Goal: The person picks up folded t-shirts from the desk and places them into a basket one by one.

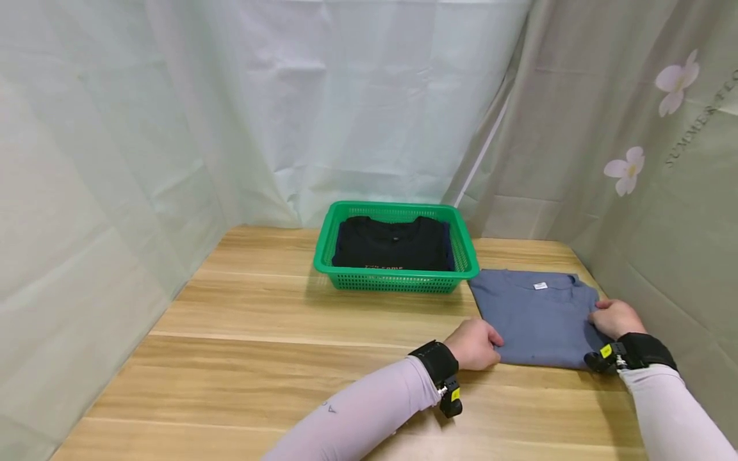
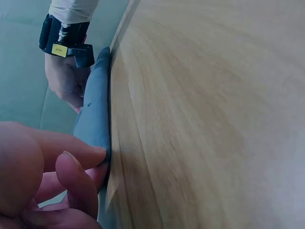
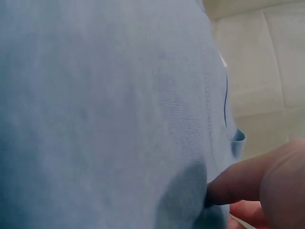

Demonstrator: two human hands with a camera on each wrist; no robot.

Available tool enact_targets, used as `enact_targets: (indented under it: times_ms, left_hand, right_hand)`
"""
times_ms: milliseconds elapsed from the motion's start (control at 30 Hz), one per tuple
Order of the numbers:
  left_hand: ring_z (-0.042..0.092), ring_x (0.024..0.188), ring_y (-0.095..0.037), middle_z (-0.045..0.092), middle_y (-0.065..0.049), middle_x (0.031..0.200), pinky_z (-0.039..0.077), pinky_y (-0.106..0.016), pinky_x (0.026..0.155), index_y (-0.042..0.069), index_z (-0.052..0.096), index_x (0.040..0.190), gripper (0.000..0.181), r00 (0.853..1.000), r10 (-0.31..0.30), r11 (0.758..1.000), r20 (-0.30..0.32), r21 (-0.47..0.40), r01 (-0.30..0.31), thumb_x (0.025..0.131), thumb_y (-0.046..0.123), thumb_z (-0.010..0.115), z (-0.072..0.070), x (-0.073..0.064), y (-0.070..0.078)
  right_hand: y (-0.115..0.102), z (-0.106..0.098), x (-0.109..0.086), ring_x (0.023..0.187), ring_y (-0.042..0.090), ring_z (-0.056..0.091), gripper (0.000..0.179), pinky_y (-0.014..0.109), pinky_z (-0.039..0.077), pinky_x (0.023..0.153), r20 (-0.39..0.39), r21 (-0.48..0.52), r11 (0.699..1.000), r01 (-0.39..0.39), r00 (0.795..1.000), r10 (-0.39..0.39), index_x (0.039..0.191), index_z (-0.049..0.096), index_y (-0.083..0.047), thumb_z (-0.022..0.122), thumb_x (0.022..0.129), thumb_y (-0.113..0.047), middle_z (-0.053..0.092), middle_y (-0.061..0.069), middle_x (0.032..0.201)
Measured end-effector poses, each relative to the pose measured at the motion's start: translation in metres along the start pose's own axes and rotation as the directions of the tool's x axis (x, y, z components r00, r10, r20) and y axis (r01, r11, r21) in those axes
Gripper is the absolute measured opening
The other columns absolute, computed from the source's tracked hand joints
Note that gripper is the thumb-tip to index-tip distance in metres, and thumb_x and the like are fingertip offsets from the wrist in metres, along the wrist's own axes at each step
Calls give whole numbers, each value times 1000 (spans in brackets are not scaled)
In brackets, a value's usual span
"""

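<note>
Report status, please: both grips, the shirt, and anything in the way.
Left grip pinches blue-grey shirt at near left corner; right grip, at right edge. Shirt folded, on table. Green basket close at far left corner, contact unclear.

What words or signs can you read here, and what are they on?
"SUMMER", then probably "FLO", cut off: right-hand curtain.
Black shirt: pale print, partly hidden, too blurred to read.
White label on the blue-gray shirt: too small.
Yellow stickers at both wrists: too small.
Left sleeve: tiny mark, unreadable.
</note>
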State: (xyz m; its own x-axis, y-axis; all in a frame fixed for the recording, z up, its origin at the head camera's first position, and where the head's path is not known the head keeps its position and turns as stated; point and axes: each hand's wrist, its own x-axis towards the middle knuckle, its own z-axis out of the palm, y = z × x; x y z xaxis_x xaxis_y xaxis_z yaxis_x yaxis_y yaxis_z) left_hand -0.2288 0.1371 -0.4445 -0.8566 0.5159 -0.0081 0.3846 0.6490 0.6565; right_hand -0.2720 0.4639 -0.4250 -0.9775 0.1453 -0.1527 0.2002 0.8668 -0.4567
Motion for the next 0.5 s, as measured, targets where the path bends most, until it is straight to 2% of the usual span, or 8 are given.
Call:
enact_targets:
  times_ms: [200, 500]
  left_hand:
    - [51, 61, 6, 61, 15, 65, 41, -8, 55, 15, 79, 98, 23, 999, 16, 1000, 48, -9, -16, 76, 6, 80, -1, -10, 0]
    - [51, 60, 5, 60, 16, 64, 42, -9, 55, 17, 79, 95, 22, 995, 1, 1000, 102, -17, 1, 76, 9, 84, -2, -27, 5]
  right_hand:
    - [-4, -1, -6, 109, 55, 41, 55, 62, 40, 89, 48, -25, 1000, 8, 999, -6, 125, 41, 26, 55, 87, -12, 37, 47, 125]
    - [-5, -1, -21, 106, 52, 43, 56, 60, 42, 88, 112, -28, 1000, -1, 994, 4, 125, 40, 26, 56, 87, -12, 37, 47, 124]
